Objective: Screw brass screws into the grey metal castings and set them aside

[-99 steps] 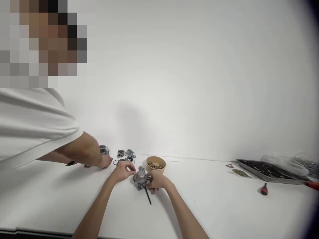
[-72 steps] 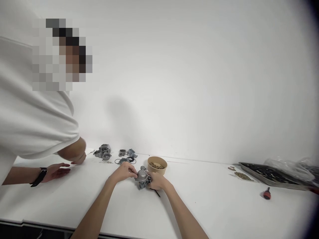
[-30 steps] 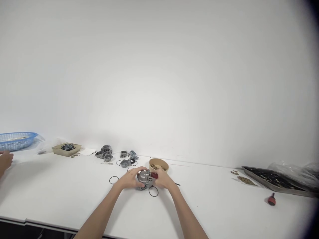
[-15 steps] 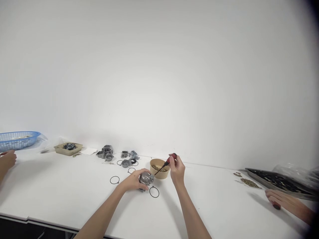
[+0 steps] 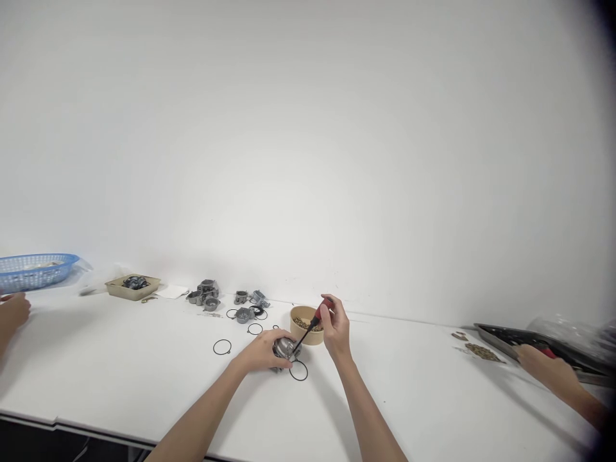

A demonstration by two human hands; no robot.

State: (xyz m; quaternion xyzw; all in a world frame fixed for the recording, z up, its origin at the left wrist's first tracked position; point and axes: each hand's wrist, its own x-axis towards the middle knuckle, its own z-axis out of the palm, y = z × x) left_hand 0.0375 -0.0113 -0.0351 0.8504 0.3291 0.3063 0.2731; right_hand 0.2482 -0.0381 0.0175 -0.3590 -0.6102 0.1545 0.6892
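Note:
My left hand (image 5: 262, 351) is wrapped round a grey metal carburetor (image 5: 285, 347), holding it on the table with its rounded side up. In my right hand (image 5: 337, 328) is a screwdriver with a red handle (image 5: 325, 307); its dark shaft slants down left and the tip meets the carburetor's edge. The tip's exact seat is too small to make out. Just behind, a tan paper bowl (image 5: 312, 340) holds many small brass-coloured screws. A black rubber ring gasket (image 5: 299, 379) lies right beside the carburetor.
More grey castings (image 5: 206, 295) and ring gaskets (image 5: 222, 347) lie back left. Beyond them are a tan tray (image 5: 126, 294) and a blue basket (image 5: 38, 277). At right, another person's hand (image 5: 548, 369) is by a dark tray (image 5: 498, 343) and a screw pile (image 5: 482, 352). Another hand (image 5: 13, 311) shows at far left.
The carburetor has turned in my left hand. My right hand has moved slightly left with the screwdriver, bringing its tip lower. The other person's hand at right has moved up to the tray.

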